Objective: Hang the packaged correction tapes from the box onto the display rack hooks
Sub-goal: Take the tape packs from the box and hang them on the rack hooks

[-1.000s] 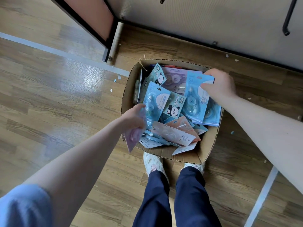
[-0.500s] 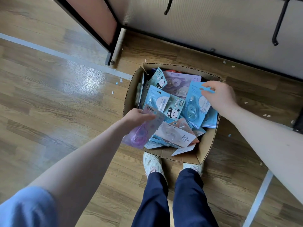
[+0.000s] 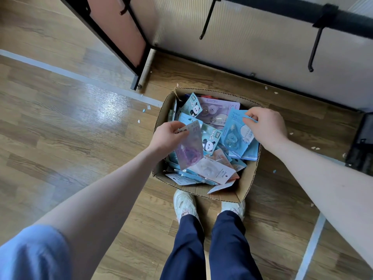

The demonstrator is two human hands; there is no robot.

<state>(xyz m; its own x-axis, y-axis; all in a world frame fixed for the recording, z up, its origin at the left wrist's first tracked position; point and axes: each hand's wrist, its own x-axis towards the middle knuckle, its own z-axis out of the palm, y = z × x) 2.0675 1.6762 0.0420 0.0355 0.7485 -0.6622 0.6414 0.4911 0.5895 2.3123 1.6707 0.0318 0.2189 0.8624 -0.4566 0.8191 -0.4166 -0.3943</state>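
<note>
An open cardboard box (image 3: 245, 186) stands on the floor by my feet, filled with several packaged correction tapes in blue, purple and pink. My left hand (image 3: 167, 136) pinches the top edge of a purple packet (image 3: 189, 152), which hangs above the box's left side. My right hand (image 3: 266, 126) grips the top of a blue packet (image 3: 236, 136) over the box's right side. Two black display rack hooks (image 3: 205, 23) (image 3: 313, 51) stick out from the pale back panel above the box.
A black rail (image 3: 302, 13) carries the hooks across the top right. A black-framed panel (image 3: 121, 33) stands at the upper left. A dark object (image 3: 361, 146) sits on the floor at the right edge. Paper scraps litter the wooden floor (image 3: 70, 128).
My left hand has lifted the purple packet out of the box's left corner and turned it upright. My right hand has raised the blue packet. The camera tilted up, showing the hooks.
</note>
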